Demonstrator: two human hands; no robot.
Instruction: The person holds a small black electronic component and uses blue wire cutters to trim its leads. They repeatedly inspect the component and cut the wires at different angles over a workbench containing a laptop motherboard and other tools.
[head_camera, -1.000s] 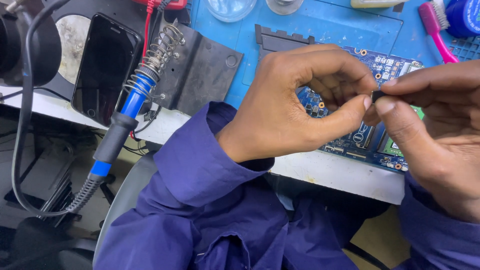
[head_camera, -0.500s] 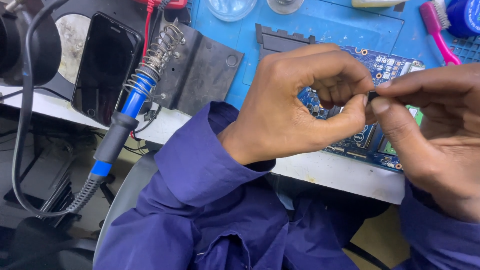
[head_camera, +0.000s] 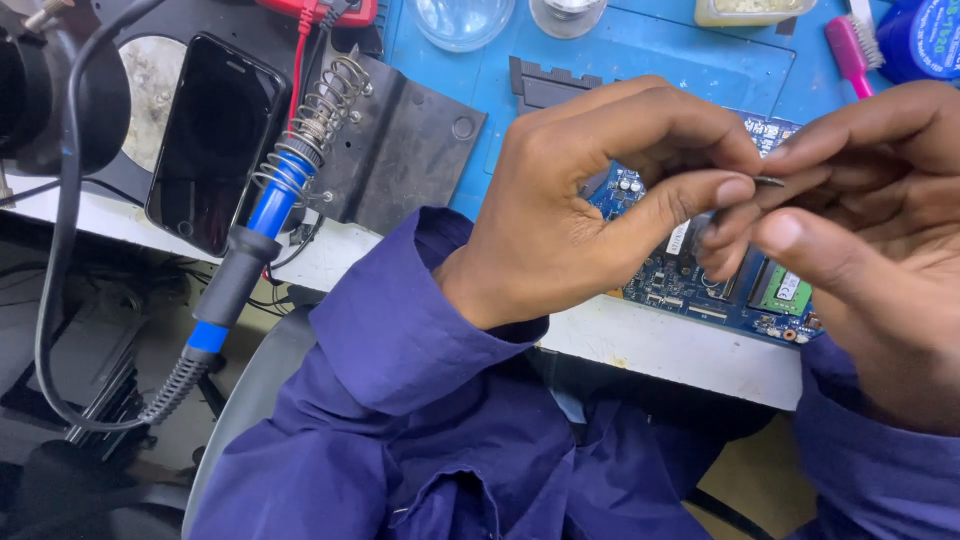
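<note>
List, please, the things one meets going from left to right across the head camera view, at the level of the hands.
Black smartphone lying face up → blue-and-black soldering iron in its coiled wire stand → left hand → small thin dark metal part pinched between both hands → right hand.

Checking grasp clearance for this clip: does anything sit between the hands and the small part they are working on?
Nothing visible does. The left hand and right hand both pinch the small dark part directly with bare fingertips, held above the blue circuit board.
</note>
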